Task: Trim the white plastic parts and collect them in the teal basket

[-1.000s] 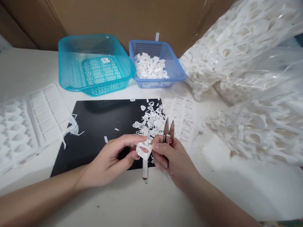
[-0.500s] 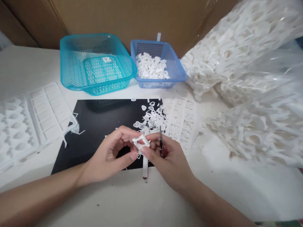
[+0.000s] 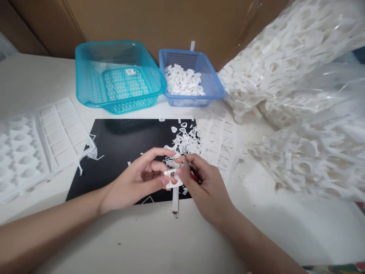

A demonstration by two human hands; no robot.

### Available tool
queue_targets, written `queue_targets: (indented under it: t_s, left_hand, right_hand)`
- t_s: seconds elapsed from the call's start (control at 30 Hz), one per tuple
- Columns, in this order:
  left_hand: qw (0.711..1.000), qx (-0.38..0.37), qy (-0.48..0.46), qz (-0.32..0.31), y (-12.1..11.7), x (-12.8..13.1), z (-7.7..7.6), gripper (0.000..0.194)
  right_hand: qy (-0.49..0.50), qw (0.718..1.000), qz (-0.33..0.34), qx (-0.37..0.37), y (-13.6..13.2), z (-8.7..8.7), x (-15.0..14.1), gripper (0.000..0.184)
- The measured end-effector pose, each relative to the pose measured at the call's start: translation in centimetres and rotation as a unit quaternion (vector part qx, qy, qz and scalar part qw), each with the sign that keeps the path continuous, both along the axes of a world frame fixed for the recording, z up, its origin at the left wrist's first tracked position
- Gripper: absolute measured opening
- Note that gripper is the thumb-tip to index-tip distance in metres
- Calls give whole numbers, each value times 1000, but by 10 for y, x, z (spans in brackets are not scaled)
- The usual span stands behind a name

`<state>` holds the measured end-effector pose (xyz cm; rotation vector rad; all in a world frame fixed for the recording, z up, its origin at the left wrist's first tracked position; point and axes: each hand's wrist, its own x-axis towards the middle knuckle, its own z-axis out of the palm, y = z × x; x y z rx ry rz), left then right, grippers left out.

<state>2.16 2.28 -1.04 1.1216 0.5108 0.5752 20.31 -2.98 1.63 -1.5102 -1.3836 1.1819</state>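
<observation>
Black mat (image 3: 114,152) beneath, fingers (image 3: 155,185) hold a white piece (image 3: 171,185) (open-centred).

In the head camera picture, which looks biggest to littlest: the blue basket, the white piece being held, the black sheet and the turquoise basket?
1. Black sheet, though partly covered
2. Turquoise basket
3. Blue basket
4. White piece, the smallest by far

dim lt, soft shdws, edges blurry

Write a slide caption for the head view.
Left hand and right hand hold a white part over a black mat; the right also holds snips.
</observation>
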Motion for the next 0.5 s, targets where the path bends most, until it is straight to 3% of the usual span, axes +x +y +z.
queue_targets:
  t_s: [0.17, 0.3, 0.5]
  left_hand:
    - [999, 37, 16, -27, -3, 0, 1, 34]
    - [997, 67, 30, -38, -3, -2, 1, 27]
    - [995, 69, 50, -41, -2, -2, 1, 22]
  right_hand:
    - [-21, 1000, -13, 9, 1, -4, 0, 4]
    - [-16, 1000, 7, 4, 0, -8, 0, 12]
    - [-18, 1000, -12, 16, -1, -7, -1, 2]
